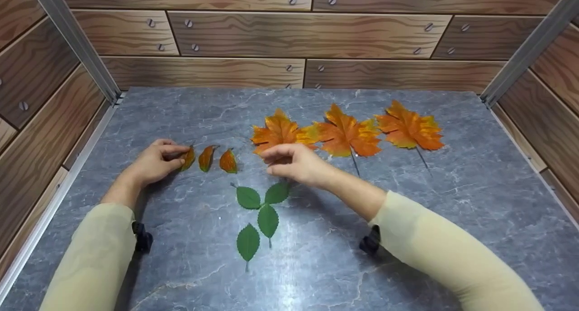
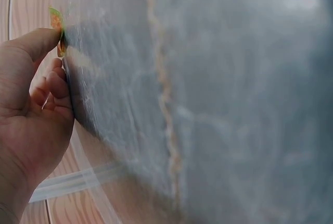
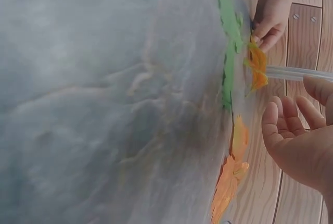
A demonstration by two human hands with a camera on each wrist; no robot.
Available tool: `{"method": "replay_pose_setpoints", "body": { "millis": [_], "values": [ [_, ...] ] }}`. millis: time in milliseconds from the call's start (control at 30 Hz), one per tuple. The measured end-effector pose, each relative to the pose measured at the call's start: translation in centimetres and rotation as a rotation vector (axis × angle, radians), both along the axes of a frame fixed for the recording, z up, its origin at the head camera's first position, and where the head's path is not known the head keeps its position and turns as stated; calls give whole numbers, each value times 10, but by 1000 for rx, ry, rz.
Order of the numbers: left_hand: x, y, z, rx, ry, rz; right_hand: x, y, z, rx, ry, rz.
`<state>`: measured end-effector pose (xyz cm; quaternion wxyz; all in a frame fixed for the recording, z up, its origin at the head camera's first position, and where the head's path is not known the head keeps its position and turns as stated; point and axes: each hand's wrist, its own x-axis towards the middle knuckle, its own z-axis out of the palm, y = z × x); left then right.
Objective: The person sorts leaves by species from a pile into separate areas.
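My left hand (image 1: 154,162) pinches a small orange-green leaf (image 1: 189,159) at the left end of a short row, with thumb and fingertips at its edge. Two similar leaves, a second small leaf (image 1: 206,159) and a third small leaf (image 1: 228,161), lie just right of it. In the left wrist view the thumb (image 2: 44,40) is against the leaf. My right hand (image 1: 302,166) hovers with loosely bent fingers and nothing held, overlapping the nearest orange maple leaf (image 1: 278,132) in the head view. The right wrist view also shows its fingers (image 3: 294,117) apart.
Two more maple leaves, a middle one (image 1: 346,132) and a right one (image 1: 409,127), lie with stems toward me. Several green leaves (image 1: 268,220) sit at the centre of the grey marbled table (image 1: 190,256). Wood-patterned panels (image 1: 307,35) and metal posts (image 1: 77,44) surround the table.
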<state>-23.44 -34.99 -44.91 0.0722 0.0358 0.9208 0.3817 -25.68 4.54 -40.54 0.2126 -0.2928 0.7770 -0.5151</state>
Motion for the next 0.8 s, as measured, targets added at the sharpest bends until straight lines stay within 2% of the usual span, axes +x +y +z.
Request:
{"method": "replay_pose_setpoints", "body": {
  "millis": [233, 433, 667, 800],
  "values": [
    [0, 1, 0, 12, -2, -3, 13, 21, -1, 52, 62, 56],
    [0, 1, 1, 14, -2, 3, 24, 36, -6, 80, 80, 94],
    [1, 0, -1, 12, 6, 3, 34, 46, -12, 88, 94, 126],
    [0, 0, -3, 7, 6, -2, 38, 50, -15, 124, 134, 139]
  ]
}}
